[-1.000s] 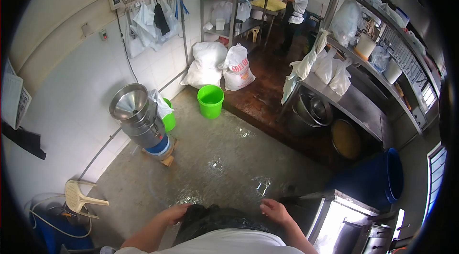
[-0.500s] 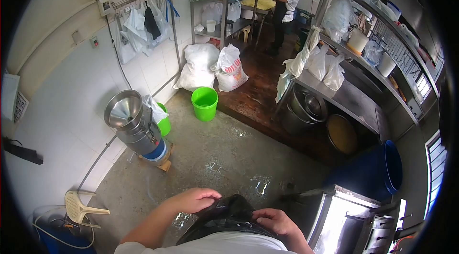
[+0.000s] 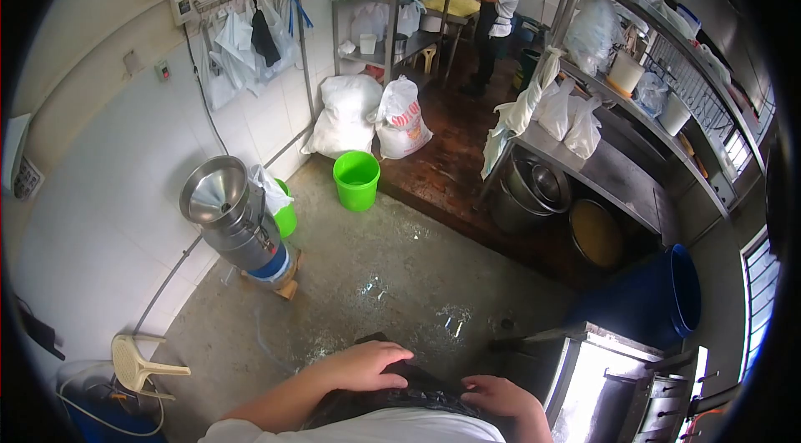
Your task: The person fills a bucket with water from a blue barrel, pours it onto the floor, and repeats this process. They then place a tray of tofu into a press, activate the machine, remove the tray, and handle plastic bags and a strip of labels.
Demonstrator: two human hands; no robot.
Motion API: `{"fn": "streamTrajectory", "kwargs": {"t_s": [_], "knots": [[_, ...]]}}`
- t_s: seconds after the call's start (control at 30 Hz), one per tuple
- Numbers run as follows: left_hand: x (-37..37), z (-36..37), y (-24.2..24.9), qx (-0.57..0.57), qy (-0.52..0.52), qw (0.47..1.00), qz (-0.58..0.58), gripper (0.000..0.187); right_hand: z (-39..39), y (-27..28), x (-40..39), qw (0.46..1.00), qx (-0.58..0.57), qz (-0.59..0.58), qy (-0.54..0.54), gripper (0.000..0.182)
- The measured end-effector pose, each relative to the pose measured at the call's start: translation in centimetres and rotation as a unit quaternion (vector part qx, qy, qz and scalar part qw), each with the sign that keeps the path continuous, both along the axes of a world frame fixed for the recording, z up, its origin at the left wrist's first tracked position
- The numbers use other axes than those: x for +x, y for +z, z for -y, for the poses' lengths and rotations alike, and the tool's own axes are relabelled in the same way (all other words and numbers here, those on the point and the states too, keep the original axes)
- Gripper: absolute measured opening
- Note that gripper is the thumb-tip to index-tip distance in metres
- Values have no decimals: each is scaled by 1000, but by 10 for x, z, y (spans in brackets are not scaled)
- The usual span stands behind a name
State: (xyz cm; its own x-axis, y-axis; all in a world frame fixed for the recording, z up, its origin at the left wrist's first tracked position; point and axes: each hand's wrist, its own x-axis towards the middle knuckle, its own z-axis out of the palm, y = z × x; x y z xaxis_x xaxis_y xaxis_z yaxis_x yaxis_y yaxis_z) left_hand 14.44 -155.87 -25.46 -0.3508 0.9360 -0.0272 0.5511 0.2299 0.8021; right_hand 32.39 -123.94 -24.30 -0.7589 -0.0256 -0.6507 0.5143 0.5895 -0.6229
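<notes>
A shiny black plastic sheet (image 3: pixel 415 395), perhaps an apron or a bag, lies against my front, below my chest. My left hand (image 3: pixel 367 366) is over its left part, fingers stretched forward and the thumb apart from them. At its right edge is my right hand (image 3: pixel 501 400), fingers extended toward the left with a gap at the thumb. Neither hand visibly grips the plastic, though contact underneath is hidden. The lower part of the plastic is out of sight behind my white shirt.
A steel grinder with a funnel (image 3: pixel 215 193) stands at left, near a green bucket (image 3: pixel 357 183) and white sacks (image 3: pixel 346 116). A raised brown floor edge (image 3: pixel 450 222) crosses ahead. A blue barrel (image 3: pixel 642 301) lies at right beside a metal appliance (image 3: pixel 592 385). A co-worker (image 3: pixel 496 22) stands behind.
Both hands have loosened from their pinch on the black plastic, which sits lower now. My left hand has shifted right and down. The co-worker's arms have come down slightly.
</notes>
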Motion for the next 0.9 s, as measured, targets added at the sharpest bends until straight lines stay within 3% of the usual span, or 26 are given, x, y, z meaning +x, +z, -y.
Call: {"fn": "streamTrajectory", "kwargs": {"t_s": [0.1,0.13,0.2,0.27,0.4,0.63,0.83,0.9], "knots": [[1,-15,30,27,-77,995,59,57,-8,12,3,995,-85,38,29,61],[5,-22,40,-8,-90,989,115,43,-10,17,3,995,-84,39,29,61],[14,-34,26,9,-125,986,108,37,-14,26,3,988,-124,74,60,48],[19,-38,25,29,-151,984,91,22,-23,28,10,984,-135,89,74,46],[11,-32,31,17,-175,981,85,21,-33,37,19,965,-196,157,70,40],[12,-34,28,6,-231,956,182,21,-39,23,31,949,-262,154,79,42],[12,-35,20,-40,-229,953,196,25,-49,22,49,958,-248,72,125,48],[12,-34,18,-71,-225,953,189,26,-55,14,62,924,-347,125,99,51]]}}
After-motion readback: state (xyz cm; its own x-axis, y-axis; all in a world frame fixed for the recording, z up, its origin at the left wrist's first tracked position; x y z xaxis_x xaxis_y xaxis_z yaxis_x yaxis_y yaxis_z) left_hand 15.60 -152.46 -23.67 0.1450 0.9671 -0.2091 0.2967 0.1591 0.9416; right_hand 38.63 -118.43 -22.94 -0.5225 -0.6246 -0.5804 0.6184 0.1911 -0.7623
